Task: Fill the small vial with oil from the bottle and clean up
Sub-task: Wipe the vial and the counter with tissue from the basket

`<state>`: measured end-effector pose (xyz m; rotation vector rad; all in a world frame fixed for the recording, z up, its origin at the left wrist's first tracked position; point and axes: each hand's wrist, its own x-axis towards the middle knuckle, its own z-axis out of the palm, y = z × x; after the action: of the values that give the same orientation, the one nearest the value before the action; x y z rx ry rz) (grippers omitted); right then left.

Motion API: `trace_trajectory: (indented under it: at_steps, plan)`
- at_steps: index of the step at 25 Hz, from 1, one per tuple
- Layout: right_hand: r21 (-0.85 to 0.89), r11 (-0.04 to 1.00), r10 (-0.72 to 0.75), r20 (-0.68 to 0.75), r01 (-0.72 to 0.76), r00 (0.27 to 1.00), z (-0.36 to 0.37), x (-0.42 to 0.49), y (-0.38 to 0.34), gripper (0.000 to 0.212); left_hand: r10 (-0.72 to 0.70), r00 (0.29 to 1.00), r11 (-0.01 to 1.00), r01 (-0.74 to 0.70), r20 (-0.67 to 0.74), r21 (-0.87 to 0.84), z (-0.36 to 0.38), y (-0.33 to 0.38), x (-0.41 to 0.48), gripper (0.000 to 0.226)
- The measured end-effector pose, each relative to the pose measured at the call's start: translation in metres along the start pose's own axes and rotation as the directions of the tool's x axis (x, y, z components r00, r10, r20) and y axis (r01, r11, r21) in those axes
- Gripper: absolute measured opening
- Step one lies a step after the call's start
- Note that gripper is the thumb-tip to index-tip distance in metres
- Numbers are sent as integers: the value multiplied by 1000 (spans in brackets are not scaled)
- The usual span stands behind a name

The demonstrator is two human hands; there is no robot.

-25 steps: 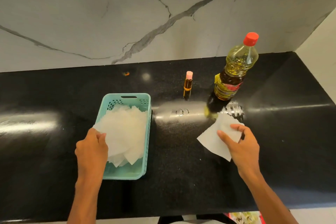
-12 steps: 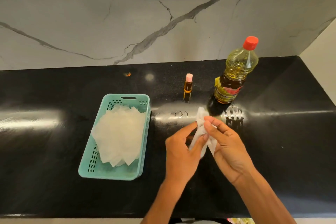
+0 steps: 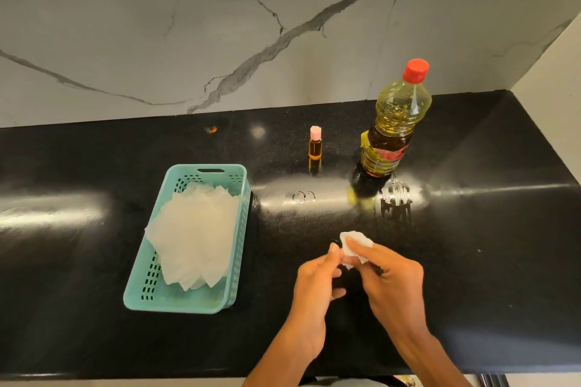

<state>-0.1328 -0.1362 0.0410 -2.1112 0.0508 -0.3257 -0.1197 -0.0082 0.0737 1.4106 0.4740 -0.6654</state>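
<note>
You are pinching a crumpled tissue (image 3: 356, 244) in your right hand (image 3: 393, 280). Your left hand (image 3: 316, 283) is touching it with curled fingers; I cannot tell whether it is gripping.

Home kitchen: black countertop (image 3: 471, 245), marble backsplash (image 3: 125, 25).

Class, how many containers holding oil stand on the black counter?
2: the pink-capped vial at the back, near the middle, and the red-capped bottle to its right. Nothing in view seems to hide another.
</note>
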Motion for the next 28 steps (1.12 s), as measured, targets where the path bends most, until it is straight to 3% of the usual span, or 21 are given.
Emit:
trace_trajectory:
  at_steps: [1,3,6,8,10,13,17,21,22,25,28]
  plan:
    - [27,998,50,-54,-49,997,-2,2,4,50,61,998,976,-64,21,206,-3,6,3,30]
    - [74,990,129,-95,-123,987,0,3,10,47,309,949,794,-291,58,534,-13,29,26,27]
    - [130,972,206,-77,-195,975,7,2,9,46,668,742,543,-431,-59,721,-28,94,90,19]
    - [174,948,275,-17,-268,961,6,0,7,39,761,643,428,-405,-81,808,-31,138,135,31]
    - [183,936,298,46,-301,954,4,-3,8,33,769,638,355,-360,-50,863,-30,158,175,39]
    - [148,932,322,77,-331,943,1,-7,10,27,748,664,341,-369,-12,865,-26,162,206,41]
    - [167,906,389,37,-390,920,-2,-3,18,19,804,587,215,-442,99,871,-17,162,219,36]
    - [256,868,438,8,-425,899,8,8,23,15,800,572,153,-486,181,860,-11,143,226,42]
    - [287,850,456,16,-441,890,12,12,24,13,767,599,106,-472,231,875,-10,138,230,45]
    - [325,820,483,51,-472,874,19,19,28,12,541,702,-210,-422,464,882,-1,132,242,58]
    - [322,808,502,63,-494,863,19,13,36,12,382,739,-328,-454,555,829,10,138,248,50]
